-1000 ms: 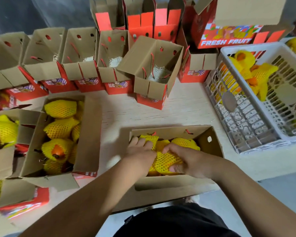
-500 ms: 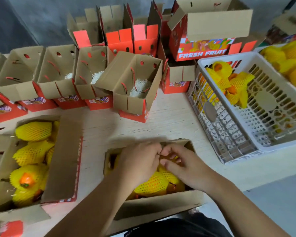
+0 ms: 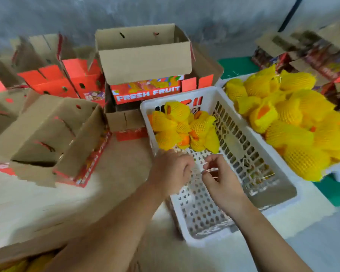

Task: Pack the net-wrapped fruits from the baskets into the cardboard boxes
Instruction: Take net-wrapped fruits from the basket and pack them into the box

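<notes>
Both hands out over the near white basket [image 3: 283, 195], reaching for fruit. L hand [image 3: 170, 169] sits at the basket's left rim, fingers curled loosely, nothing in them as far as I can see. R hand [image 3: 222, 180] is inside the basket over the bare perforated floor, fingers curled w/ thumb and forefinger close together; could be pinching a thin pale strand, too blurred to say, so can't tell for that one.

Net-wrapped fruits [image 3: 183, 126] are piled at the far end of this basket, just beyond both sets of fingertips, not touching. L fingers are nearest the front-left fruit, R fingers a bit short of the front-right one. A second basket [image 3: 338, 171] to the right is heaped w/ more wrapped fruits [image 3: 290, 122], well apart from both hands.

Step in hand, my guess: grab the next fruits. To do it well: drop any loose scrap first, go for the front pieces, wrap fingers round the fruit body, not just the net, since foam net may slip off. One per hand, lift clear of the rim.

Empty open box [image 3: 47, 138] lies tipped on the table to the left; the box being filled [image 3: 24, 252] shows only at the bottom-left edge.
</notes>
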Demonstrator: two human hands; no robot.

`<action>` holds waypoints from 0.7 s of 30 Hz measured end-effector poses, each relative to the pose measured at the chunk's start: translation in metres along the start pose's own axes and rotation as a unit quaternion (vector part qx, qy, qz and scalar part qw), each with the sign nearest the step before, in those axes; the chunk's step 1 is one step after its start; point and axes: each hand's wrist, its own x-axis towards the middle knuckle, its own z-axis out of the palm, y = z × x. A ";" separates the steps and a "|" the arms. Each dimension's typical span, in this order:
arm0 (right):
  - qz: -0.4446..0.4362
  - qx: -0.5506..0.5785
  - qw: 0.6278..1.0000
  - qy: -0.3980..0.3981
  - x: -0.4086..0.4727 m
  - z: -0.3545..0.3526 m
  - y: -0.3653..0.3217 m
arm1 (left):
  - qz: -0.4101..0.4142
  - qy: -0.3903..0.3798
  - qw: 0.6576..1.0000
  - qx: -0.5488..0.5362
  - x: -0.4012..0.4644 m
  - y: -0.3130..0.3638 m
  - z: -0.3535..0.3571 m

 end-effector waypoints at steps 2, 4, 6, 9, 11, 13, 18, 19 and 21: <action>0.033 -0.091 0.994 -0.053 0.043 -0.022 0.028 | -0.024 -0.039 0.996 0.078 0.025 -0.002 0.006; 0.063 -0.194 0.974 -0.099 0.088 -0.034 0.049 | -0.036 -0.079 0.989 0.122 0.038 -0.004 0.008; 0.077 -0.257 0.953 -0.142 0.133 -0.036 0.066 | -0.053 -0.076 0.986 0.141 0.044 -0.005 0.011; 0.106 -0.353 0.889 -0.273 0.176 -0.030 0.080 | -0.100 -0.086 0.979 0.155 0.045 -0.005 0.016; 0.109 -0.386 0.857 -0.325 0.184 -0.031 0.083 | -0.125 -0.098 0.975 0.152 0.047 -0.004 0.018; 0.098 -0.382 0.869 -0.299 0.182 -0.040 0.081 | -0.133 -0.112 0.973 0.150 0.049 -0.003 0.018; 0.042 -0.134 0.969 -0.201 0.169 -0.040 0.058 | -0.103 -0.108 0.978 0.144 0.048 -0.003 0.018; 0.045 -0.044 0.972 -0.225 0.164 -0.033 0.047 | -0.096 -0.084 0.984 0.124 0.046 -0.002 0.017; 0.068 0.084 0.952 -0.287 0.154 -0.016 0.029 | -0.081 -0.024 0.993 0.086 0.043 -0.002 0.014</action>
